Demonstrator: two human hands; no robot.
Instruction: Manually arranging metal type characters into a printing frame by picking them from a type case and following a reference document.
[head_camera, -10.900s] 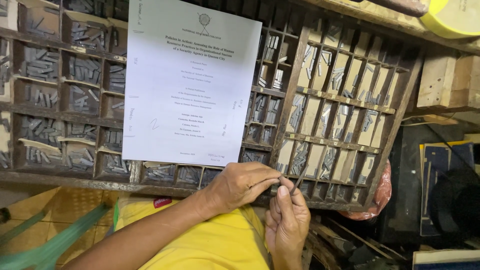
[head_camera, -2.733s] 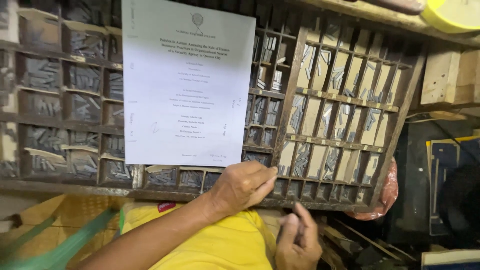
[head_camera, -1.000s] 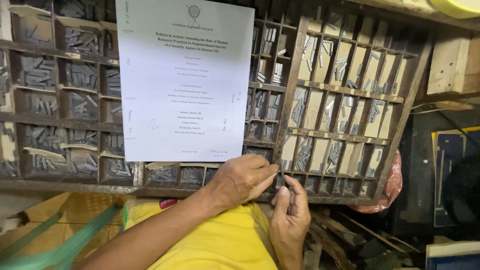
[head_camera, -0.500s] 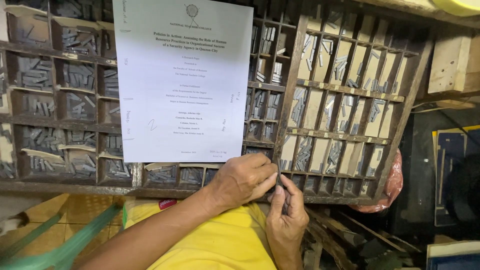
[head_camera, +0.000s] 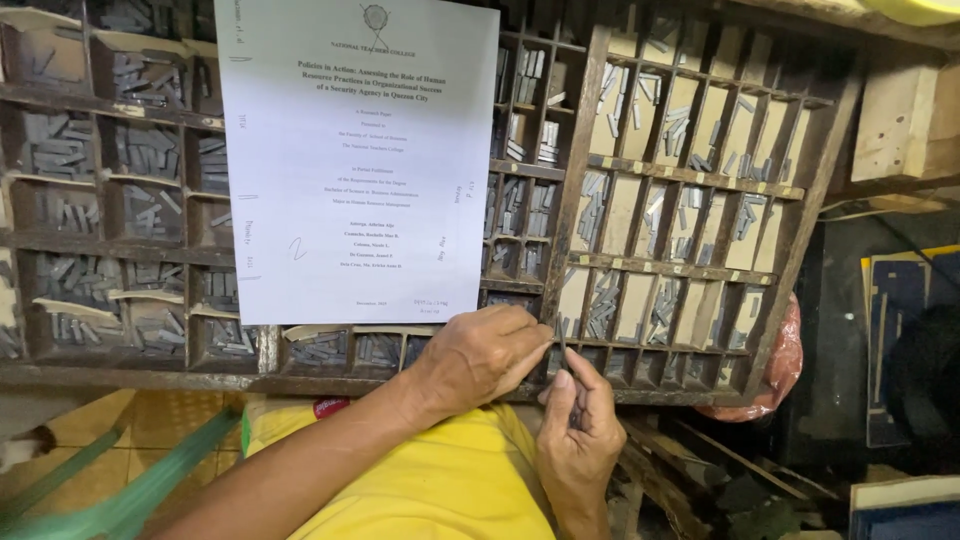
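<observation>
A wooden type case (head_camera: 575, 215) with many small compartments of grey metal type pieces (head_camera: 600, 300) fills the view. A white printed sheet (head_camera: 355, 160) lies over its middle. My left hand (head_camera: 480, 355) rests at the case's lower edge with its fingers curled around something small and dark that is mostly hidden. My right hand (head_camera: 580, 430) is just below and to the right of it. It pinches a thin grey metal type piece (head_camera: 562, 358) upright against the left fingertips. My yellow shirt (head_camera: 440, 480) shows beneath both arms.
Wooden blocks (head_camera: 905, 120) stand at the right of the case. A pinkish plastic bag (head_camera: 780, 370) hangs under its lower right corner, with dark clutter and blue boards (head_camera: 900, 340) beyond. A green strap (head_camera: 130, 490) and yellow patterned floor (head_camera: 90, 420) are at lower left.
My right hand dropped away from the left hand, then came back up to it with the thin piece. The left hand stayed at the case's edge. The view shifted slightly.
</observation>
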